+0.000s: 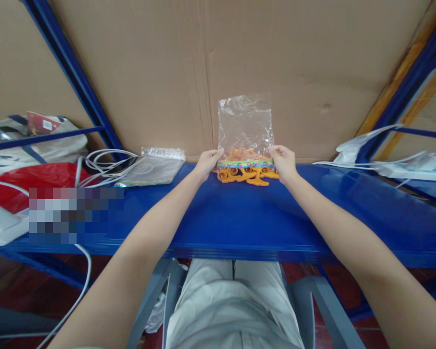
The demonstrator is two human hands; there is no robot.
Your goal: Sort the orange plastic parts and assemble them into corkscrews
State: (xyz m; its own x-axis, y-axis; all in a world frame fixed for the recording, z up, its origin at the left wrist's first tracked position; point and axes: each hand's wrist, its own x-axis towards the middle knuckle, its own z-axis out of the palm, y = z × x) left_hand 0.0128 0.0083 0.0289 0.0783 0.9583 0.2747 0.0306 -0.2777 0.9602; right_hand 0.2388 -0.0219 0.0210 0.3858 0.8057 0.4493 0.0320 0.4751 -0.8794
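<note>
A clear plastic bag [245, 121] with a narrow, brightly coloured strip along its lower edge stands up from the far side of the blue table. My left hand [208, 162] pinches the bag's left side just above the strip, and my right hand [283, 157] pinches its right side at about the same height. Several curved orange plastic pieces [240, 174] with round ends lie in a heap at the strip, between my hands. Some show through the clear film and some lie in front of the strip; whether any are inside the bag I cannot tell.
Flat clear bags [148, 167] lie in a stack on the left, beside coiled white cables [105, 160] and a red bag [39, 177]. A cloth bag [39, 145] sits behind. White power strips [414, 167] are at the right. Cardboard [148, 63] backs the blue table [247, 218].
</note>
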